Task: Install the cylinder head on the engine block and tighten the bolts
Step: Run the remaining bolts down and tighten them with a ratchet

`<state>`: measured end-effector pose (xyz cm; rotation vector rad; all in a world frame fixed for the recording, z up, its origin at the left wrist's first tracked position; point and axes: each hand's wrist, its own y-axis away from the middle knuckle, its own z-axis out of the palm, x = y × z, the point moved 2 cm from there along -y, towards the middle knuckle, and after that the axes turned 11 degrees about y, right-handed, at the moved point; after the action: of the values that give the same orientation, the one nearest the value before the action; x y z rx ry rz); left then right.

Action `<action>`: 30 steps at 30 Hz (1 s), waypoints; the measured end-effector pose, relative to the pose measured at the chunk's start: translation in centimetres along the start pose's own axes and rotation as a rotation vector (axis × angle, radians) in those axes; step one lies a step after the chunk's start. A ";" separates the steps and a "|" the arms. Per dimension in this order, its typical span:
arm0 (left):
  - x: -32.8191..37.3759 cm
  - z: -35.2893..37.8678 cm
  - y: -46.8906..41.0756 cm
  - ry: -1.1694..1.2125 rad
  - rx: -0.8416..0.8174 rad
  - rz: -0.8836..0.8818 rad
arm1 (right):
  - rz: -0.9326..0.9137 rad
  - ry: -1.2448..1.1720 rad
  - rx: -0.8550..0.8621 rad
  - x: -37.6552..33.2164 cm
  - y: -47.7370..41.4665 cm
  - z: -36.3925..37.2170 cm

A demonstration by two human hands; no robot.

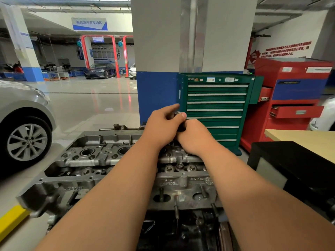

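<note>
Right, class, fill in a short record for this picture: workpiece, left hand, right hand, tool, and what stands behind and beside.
workpiece: cylinder head, top face up, in front of the person
left hand: grips the top of the metal tool
right hand: grips the same tool lower down
tool position: upright over the head's far right part
behind: green drawer cabinet, red tool cabinet
left side: silver car

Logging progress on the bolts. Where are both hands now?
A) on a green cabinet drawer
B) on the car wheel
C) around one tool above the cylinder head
C: the left hand and right hand both grip the tool over the cylinder head.
</note>
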<state>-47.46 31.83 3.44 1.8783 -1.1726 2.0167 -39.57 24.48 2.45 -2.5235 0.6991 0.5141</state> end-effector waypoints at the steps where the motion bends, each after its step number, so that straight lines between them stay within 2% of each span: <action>1: -0.1 0.2 0.0 0.016 -0.012 -0.018 | 0.015 0.020 0.021 0.1 -0.1 0.1; 4: -0.2 0.4 -0.1 -0.032 0.042 -0.040 | 0.101 0.086 0.065 0.0 -0.3 0.3; 7: -0.1 -0.1 -0.2 -0.062 0.136 0.019 | 0.064 0.025 0.024 0.0 -0.2 0.3; 10: 0.0 -0.2 -0.2 -0.043 0.080 0.035 | 0.015 -0.010 -0.022 0.0 -0.1 0.1; 13: -0.1 0.4 -0.2 0.028 0.034 -0.039 | 0.054 0.032 0.028 0.2 -0.3 0.2; 16: -0.3 0.5 -0.1 -0.102 0.070 -0.008 | 0.097 0.138 0.053 0.0 -0.3 0.4; 19: -0.2 0.0 -0.1 -0.091 0.111 0.041 | 0.063 0.057 0.014 0.0 -0.2 0.3; 23: 0.2 0.0 -0.1 -0.071 0.053 0.018 | -0.003 -0.027 -0.018 0.1 0.1 -0.1; 27: 0.1 0.3 0.0 -0.020 0.057 -0.063 | 0.103 0.065 0.055 0.0 -0.3 0.2; 30: 0.0 0.1 0.1 -0.103 0.108 -0.017 | 0.111 0.056 0.034 -0.1 -0.2 0.2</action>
<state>-47.41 31.67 3.40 2.0585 -1.0872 2.0351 -39.58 24.80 2.39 -2.4858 0.8657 0.4666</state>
